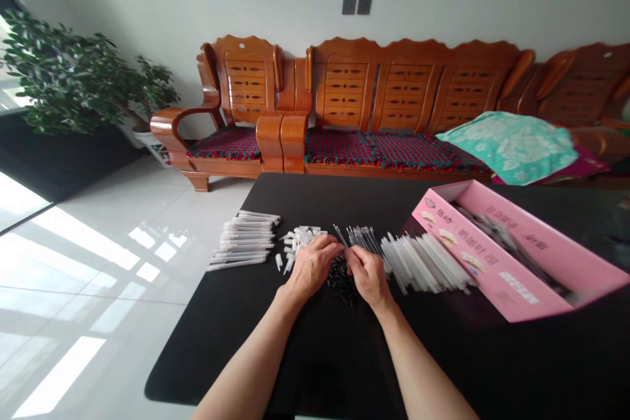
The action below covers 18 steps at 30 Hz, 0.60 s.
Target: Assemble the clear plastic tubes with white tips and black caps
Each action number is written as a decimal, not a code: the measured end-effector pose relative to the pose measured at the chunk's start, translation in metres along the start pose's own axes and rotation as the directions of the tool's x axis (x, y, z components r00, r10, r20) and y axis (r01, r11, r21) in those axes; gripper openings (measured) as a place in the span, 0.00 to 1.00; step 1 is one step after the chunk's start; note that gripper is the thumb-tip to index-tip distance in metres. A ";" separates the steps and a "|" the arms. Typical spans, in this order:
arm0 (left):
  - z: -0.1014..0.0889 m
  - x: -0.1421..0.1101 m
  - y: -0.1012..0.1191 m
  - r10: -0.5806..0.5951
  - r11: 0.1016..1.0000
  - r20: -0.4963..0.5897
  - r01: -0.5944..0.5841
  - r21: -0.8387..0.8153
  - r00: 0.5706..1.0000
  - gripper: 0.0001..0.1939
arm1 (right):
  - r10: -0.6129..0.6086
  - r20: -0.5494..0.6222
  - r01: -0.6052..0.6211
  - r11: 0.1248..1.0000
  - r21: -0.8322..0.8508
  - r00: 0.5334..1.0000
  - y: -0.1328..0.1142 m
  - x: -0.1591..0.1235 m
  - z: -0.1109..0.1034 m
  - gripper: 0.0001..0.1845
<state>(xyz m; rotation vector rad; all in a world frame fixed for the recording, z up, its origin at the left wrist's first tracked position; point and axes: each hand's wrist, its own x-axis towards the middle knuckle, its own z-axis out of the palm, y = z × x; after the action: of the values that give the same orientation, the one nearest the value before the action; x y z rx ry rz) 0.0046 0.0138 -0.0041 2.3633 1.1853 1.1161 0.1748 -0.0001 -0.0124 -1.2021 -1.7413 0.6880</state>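
My left hand [314,267] and my right hand [369,277] meet fingertip to fingertip over the middle of the black table. A thin pen refill [339,235] slants up from between the fingers, and my right hand appears to pinch it. The left fingers are pressed together, and what they hold is hidden. Below the hands lies a heap of small black pen parts [343,285]. Short white caps [301,241] are piled beside my left hand. More refills [363,238] lie just beyond my right hand, with translucent white pen barrels [426,262] to their right.
White pens [246,239] lie in a stack near the table's left edge. A pink cardboard box [485,267], with contents I cannot make out, stands at the right on the black table [325,367]. Behind is a wooden sofa [344,88]; a potted plant [98,82] is at left.
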 end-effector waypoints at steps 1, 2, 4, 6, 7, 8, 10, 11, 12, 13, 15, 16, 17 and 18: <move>0.001 -0.001 0.000 -0.006 1.000 -0.014 0.006 -0.028 1.000 0.15 | 0.005 0.002 -0.005 1.000 0.002 1.000 0.001 0.000 0.000 0.21; 0.002 -0.002 0.000 -0.025 0.998 -0.043 0.023 -0.059 0.999 0.14 | 0.015 -0.001 -0.015 1.000 0.008 1.000 0.001 0.001 0.000 0.20; 0.002 -0.006 -0.001 -0.133 0.985 -0.144 0.115 -0.129 0.981 0.12 | 0.042 -0.034 -0.041 0.999 0.034 0.999 0.002 0.002 0.001 0.19; 0.004 -0.009 -0.004 -0.328 0.929 -0.218 0.272 -0.249 0.919 0.12 | 0.070 -0.084 -0.063 0.995 0.082 0.994 0.002 0.003 0.002 0.18; 0.005 -0.011 -0.006 -0.432 0.873 -0.207 0.348 -0.343 0.878 0.14 | 0.082 -0.098 -0.070 0.991 0.116 0.992 0.002 0.003 0.002 0.18; 0.007 -0.011 -0.009 -0.521 0.794 -0.164 0.405 -0.454 0.838 0.17 | 0.091 -0.101 -0.075 0.986 0.151 0.991 0.002 0.004 0.003 0.18; 0.010 -0.012 -0.013 -0.620 0.584 -0.033 0.433 -0.687 0.784 0.21 | 0.098 -0.074 -0.081 0.976 0.201 0.992 0.001 0.004 0.004 0.18; 0.011 -0.011 -0.015 -0.639 0.472 0.020 0.413 -0.779 0.769 0.22 | 0.096 -0.049 -0.084 0.974 0.211 0.994 0.001 0.004 0.005 0.17; 0.012 -0.010 -0.017 -0.650 0.373 0.055 0.382 -0.845 0.758 0.24 | 0.093 -0.022 -0.086 0.974 0.209 0.995 0.001 0.004 0.005 0.17; 0.012 -0.009 -0.018 -0.660 0.296 0.076 0.352 -0.888 0.747 0.25 | 0.089 0.000 -0.087 0.976 0.202 0.996 0.001 0.004 0.006 0.17; 0.012 -0.007 -0.020 -0.679 0.208 0.093 0.312 -0.927 0.728 0.26 | 0.088 0.030 -0.092 0.977 0.190 0.996 0.001 0.003 0.007 0.19; 0.011 -0.007 -0.020 -0.685 0.190 0.093 0.300 -0.935 0.722 0.25 | 0.091 0.034 -0.095 0.977 0.193 0.995 0.002 0.003 0.007 0.20; 0.011 -0.007 -0.020 -0.688 0.180 0.090 0.290 -0.940 0.720 0.24 | 0.093 0.034 -0.098 0.975 0.198 0.995 0.002 0.003 0.008 0.21; 0.010 -0.007 -0.020 -0.688 0.175 0.087 0.281 -0.944 0.720 0.24 | 0.094 0.037 -0.099 0.975 0.200 0.995 0.003 0.004 0.008 0.22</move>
<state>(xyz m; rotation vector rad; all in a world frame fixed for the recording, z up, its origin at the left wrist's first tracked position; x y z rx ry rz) -0.0016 0.0226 -0.0253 0.7592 0.8841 1.4339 0.1688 0.0046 -0.0170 -1.1461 -1.5999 0.9205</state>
